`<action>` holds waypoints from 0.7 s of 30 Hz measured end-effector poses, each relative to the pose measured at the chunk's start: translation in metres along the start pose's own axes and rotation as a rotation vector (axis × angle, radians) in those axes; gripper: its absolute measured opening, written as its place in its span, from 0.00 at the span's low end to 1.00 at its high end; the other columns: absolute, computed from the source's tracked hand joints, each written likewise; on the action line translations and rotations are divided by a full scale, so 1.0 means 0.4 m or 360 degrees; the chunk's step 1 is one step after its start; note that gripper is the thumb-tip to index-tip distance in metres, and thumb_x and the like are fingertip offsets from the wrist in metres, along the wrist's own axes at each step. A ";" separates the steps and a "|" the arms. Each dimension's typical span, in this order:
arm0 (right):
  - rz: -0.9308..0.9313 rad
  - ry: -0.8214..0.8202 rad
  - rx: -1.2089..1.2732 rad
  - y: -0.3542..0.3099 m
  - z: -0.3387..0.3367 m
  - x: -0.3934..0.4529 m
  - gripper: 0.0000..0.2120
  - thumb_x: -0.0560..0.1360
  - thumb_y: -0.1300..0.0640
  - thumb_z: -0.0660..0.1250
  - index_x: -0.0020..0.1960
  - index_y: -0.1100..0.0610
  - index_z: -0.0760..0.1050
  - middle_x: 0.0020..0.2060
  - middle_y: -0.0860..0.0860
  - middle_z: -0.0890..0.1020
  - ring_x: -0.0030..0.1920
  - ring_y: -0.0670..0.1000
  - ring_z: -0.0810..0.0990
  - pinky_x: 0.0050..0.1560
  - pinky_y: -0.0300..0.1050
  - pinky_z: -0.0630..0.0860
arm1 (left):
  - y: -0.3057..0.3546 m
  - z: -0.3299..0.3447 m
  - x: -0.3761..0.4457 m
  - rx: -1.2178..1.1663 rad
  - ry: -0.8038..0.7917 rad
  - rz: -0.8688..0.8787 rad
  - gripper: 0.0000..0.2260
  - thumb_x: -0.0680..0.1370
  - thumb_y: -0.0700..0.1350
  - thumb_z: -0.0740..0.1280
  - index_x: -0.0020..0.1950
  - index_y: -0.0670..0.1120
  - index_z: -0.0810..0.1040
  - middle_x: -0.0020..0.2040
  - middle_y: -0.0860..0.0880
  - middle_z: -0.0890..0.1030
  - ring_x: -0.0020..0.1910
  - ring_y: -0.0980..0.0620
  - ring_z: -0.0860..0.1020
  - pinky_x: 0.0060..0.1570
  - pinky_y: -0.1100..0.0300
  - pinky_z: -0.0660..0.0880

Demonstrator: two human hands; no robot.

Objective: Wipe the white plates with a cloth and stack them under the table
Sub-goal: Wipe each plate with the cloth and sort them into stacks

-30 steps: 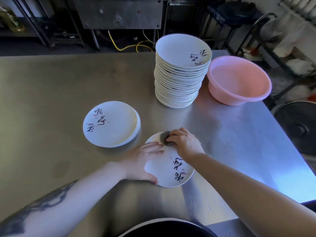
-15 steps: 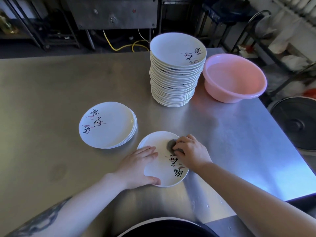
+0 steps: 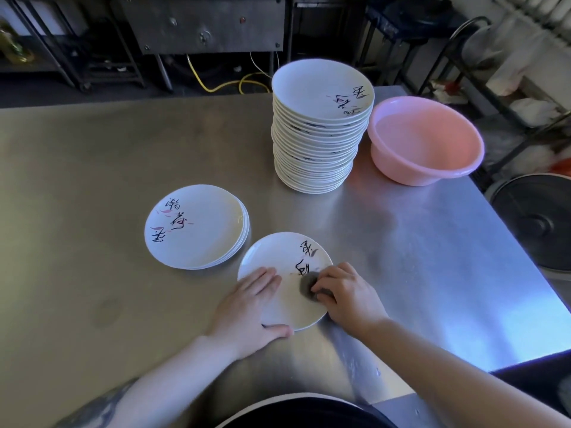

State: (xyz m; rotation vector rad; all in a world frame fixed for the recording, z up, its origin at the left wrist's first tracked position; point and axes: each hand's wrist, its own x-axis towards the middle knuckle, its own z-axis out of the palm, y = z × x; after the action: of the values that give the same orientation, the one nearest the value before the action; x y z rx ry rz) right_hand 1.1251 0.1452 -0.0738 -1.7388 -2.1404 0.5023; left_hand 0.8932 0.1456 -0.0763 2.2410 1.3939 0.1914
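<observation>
Person seen from the head camera. Both forearms are bare, with no sleeves in view. The left forearm (image 3: 173, 375) carries a dark, greyish tattoo (image 3: 102, 406) near the lower frame edge — its pattern is too blurred to make out. The left hand (image 3: 247, 313) and the right hand (image 3: 349, 296) wear no gloves, rings or watch. At the bottom centre a dark, rounded garment (image 3: 302, 412) — black, with a pale upper edge — covers the torso.

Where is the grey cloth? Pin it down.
Head view, lower centre: the grey cloth lies on the single plate, under the right hand, beside the left hand.
</observation>
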 end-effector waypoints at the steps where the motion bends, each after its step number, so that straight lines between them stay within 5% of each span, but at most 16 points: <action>1: -0.0025 -0.0019 0.0016 -0.003 0.004 -0.006 0.07 0.70 0.55 0.67 0.44 0.47 0.82 0.47 0.40 0.80 0.52 0.47 0.72 0.36 0.45 0.76 | 0.013 0.011 -0.010 -0.0032 0.0067 -0.0048 0.48 0.63 0.75 0.58 0.77 0.49 0.64 0.78 0.57 0.56 0.77 0.61 0.51 0.74 0.67 0.44; 5: -0.0114 -0.0188 0.0039 0.018 -0.028 0.063 0.07 0.71 0.59 0.71 0.46 0.49 0.84 0.50 0.41 0.81 0.56 0.48 0.73 0.45 0.45 0.76 | -0.001 -0.024 0.006 -0.0118 0.0049 -0.0026 0.46 0.59 0.72 0.64 0.72 0.50 0.72 0.73 0.57 0.68 0.72 0.55 0.65 0.73 0.56 0.61; 8: -0.0140 -0.0299 0.0053 0.036 -0.047 0.123 0.08 0.71 0.60 0.72 0.48 0.50 0.84 0.53 0.42 0.81 0.59 0.48 0.73 0.51 0.45 0.75 | -0.044 -0.085 0.036 -0.0102 -0.0180 0.0133 0.47 0.60 0.70 0.69 0.76 0.51 0.66 0.76 0.60 0.60 0.74 0.63 0.56 0.73 0.69 0.46; 11: -0.0128 -0.0306 0.0033 0.043 -0.048 0.140 0.08 0.72 0.59 0.72 0.48 0.50 0.84 0.54 0.42 0.81 0.60 0.46 0.72 0.53 0.44 0.75 | -0.063 -0.101 0.052 0.0002 -0.0289 0.0203 0.46 0.64 0.70 0.68 0.78 0.53 0.61 0.76 0.64 0.53 0.72 0.69 0.47 0.64 0.79 0.34; 16: -0.0037 0.0144 0.0030 0.018 0.013 0.027 0.06 0.69 0.58 0.70 0.42 0.49 0.83 0.45 0.41 0.82 0.50 0.47 0.74 0.40 0.42 0.77 | -0.035 -0.041 0.034 -0.0093 -0.0059 0.0049 0.48 0.61 0.74 0.58 0.77 0.52 0.65 0.77 0.62 0.55 0.73 0.68 0.49 0.76 0.63 0.48; 21: -0.0252 0.0111 0.0076 -0.002 0.025 -0.020 0.06 0.69 0.57 0.68 0.41 0.48 0.82 0.44 0.41 0.82 0.46 0.50 0.78 0.40 0.44 0.79 | 0.034 0.019 -0.005 -0.0044 0.0196 -0.0161 0.46 0.62 0.73 0.57 0.72 0.48 0.72 0.76 0.55 0.64 0.75 0.57 0.60 0.69 0.70 0.48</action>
State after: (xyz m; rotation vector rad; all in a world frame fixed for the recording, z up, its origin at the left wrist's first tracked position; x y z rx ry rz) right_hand 1.1212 0.1365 -0.0825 -1.5233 -2.1764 0.4395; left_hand 0.9059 0.1363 -0.0760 2.1614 1.5551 0.3168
